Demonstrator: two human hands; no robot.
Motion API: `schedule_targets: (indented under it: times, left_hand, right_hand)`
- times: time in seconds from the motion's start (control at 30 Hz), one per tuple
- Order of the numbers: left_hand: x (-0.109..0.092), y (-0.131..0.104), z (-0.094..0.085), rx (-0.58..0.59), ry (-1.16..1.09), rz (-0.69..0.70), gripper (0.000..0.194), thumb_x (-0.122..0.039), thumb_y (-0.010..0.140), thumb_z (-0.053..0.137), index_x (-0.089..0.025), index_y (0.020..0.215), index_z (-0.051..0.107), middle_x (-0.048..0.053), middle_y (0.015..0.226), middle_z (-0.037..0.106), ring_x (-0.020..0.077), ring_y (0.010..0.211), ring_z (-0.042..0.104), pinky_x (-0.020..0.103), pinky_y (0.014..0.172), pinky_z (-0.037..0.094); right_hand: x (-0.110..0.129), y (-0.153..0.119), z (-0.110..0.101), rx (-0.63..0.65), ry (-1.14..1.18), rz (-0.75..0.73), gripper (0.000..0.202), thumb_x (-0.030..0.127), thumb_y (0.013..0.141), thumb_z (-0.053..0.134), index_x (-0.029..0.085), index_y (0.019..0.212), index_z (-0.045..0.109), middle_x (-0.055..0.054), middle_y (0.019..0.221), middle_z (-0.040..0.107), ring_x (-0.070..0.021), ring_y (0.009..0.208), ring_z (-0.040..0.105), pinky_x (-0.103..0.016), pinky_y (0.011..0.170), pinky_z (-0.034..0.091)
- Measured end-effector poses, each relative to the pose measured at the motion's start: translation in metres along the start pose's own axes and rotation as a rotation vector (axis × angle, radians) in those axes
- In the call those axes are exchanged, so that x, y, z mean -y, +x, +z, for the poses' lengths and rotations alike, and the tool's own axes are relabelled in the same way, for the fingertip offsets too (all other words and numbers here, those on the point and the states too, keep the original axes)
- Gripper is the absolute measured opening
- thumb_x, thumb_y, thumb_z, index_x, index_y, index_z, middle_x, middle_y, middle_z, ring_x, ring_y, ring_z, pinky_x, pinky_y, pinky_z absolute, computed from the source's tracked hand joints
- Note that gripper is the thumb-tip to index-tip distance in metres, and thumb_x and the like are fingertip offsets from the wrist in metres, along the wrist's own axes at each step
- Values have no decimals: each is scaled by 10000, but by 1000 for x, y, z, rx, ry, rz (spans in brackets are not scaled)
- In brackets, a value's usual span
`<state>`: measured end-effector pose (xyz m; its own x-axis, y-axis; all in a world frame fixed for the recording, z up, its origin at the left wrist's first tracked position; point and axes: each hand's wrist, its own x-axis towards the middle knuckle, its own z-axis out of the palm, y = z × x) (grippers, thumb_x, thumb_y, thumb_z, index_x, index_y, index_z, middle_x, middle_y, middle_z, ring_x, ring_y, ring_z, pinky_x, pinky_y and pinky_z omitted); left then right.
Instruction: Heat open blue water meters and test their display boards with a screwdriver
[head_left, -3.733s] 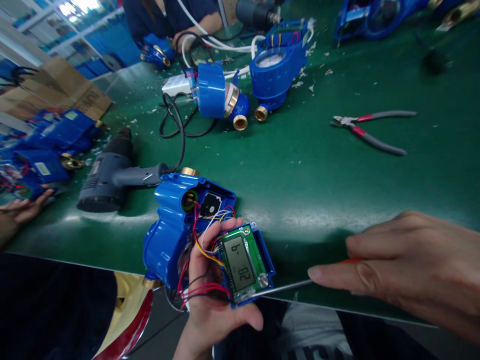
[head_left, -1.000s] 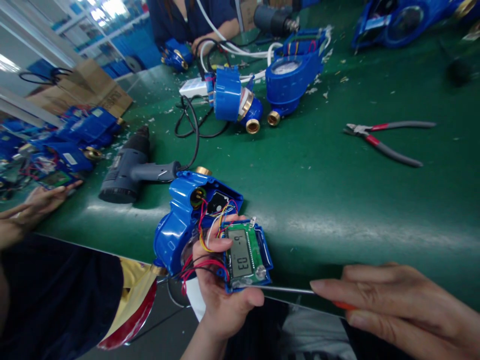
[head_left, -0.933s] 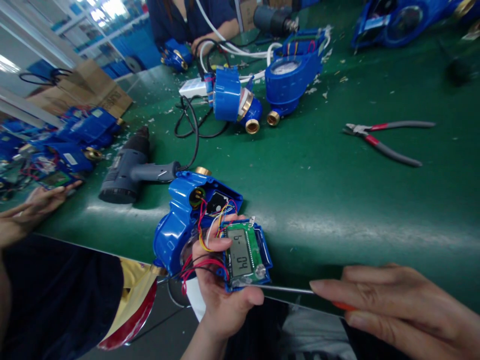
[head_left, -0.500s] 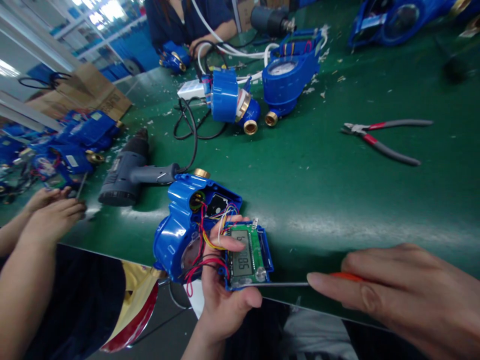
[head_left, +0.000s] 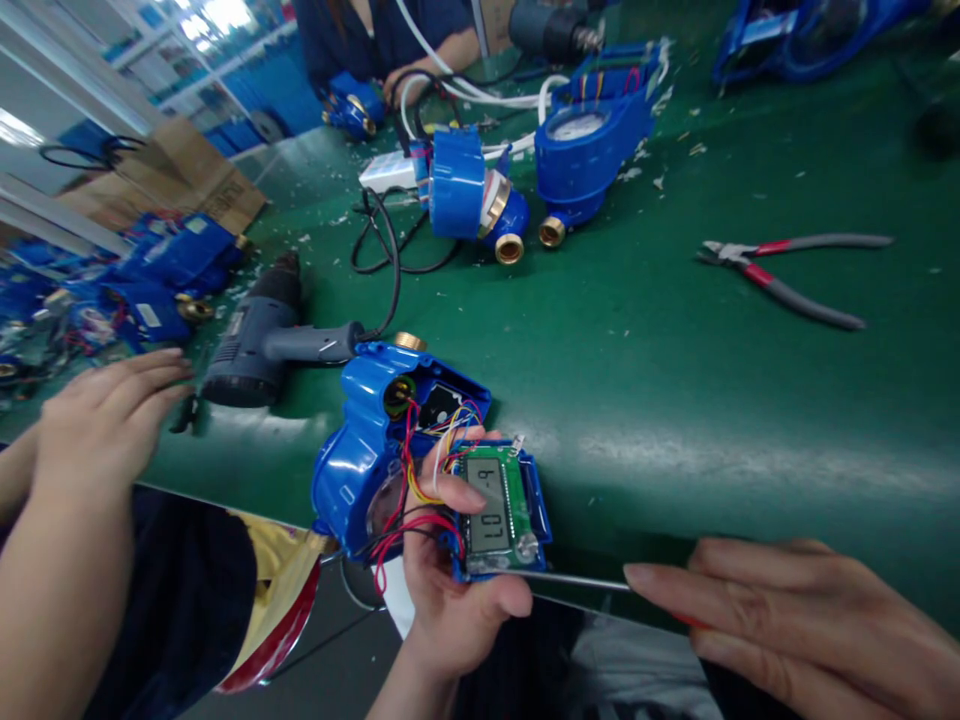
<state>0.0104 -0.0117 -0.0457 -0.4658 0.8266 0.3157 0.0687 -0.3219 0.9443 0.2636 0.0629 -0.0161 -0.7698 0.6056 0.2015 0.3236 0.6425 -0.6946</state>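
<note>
Along the near edge of the counter (head_left: 637,380), I'm seeing two things changing: the display (head_left: 491,500) is showing what looks like 07, where it was showing 04 about a second ago, and the orange handle of the screwdriver (head_left: 585,581) is peeking out below the leading finger instead of above it. From that I'm judging that the circuit board (head_left: 520,515) is powered and counting, and that the screwdriver is probably being turned; I can't tell which way. My left hand (head_left: 442,580) is curling closed around the board's blue frame, one finger lapping over the display's side and the thumb lying by the lower edge. My right hand (head_left: 795,610) is pinching the screwdriver narrowly, its shaft running to that lower edge, though I'm not making out what the tip is touching. Red wires (head_left: 424,522) are hanging beside the left hand, near the blue meter (head_left: 349,470) standing just behind it. Farther left, a co-worker's hand (head_left: 109,410) is now reaching closer to the heat gun (head_left: 251,350), apparently without disturbing my work. The pliers (head_left: 739,256) are lying spread, well apart from both hands.
</note>
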Motion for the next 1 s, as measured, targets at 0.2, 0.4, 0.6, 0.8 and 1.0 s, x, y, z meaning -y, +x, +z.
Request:
schedule_targets:
  times: [0.2,0.4,0.6,0.8,1.0]
  left_hand:
    - [5,-2,-3,25,-55,-13,539,-482,689,835,-290,1053,488,74,1280,545,306,1269,541,422,948,541]
    - [8,-1,-2,13,-53,3,519,-482,696,830,-297,1059,509,61,1235,563,308,1259,551,435,958,537]
    - [8,0,-1,-11,-2,44,521,-493,683,835,-291,1057,534,55,1188,580,311,1267,539,443,990,514]
    - [8,0,0,-47,13,29,559,-498,656,852,-288,1047,512,53,1185,574,312,1273,536,444,1014,497]
    - [7,1,1,-38,-8,7,551,-501,676,839,-298,1054,494,51,1180,565,302,1257,545,434,990,511]
  right_hand:
    - [1,-5,4,34,-165,-55,574,357,957,508,467,1490,323,92,1103,698,-109,911,708,-158,791,585]
    - [3,-8,9,-17,-175,-52,565,363,974,504,467,1493,307,102,1158,682,-98,963,696,-145,808,575]
    - [5,-8,12,-61,-97,-12,514,399,981,513,484,1463,358,100,1124,694,-88,943,698,-140,803,576]
    - [8,-4,11,-67,-15,-20,531,342,978,520,472,1467,361,83,1111,701,-100,925,702,-128,752,585]
    - [10,-1,10,-64,-13,-25,555,334,996,490,467,1499,297,73,1076,704,-93,904,701,-111,698,576]
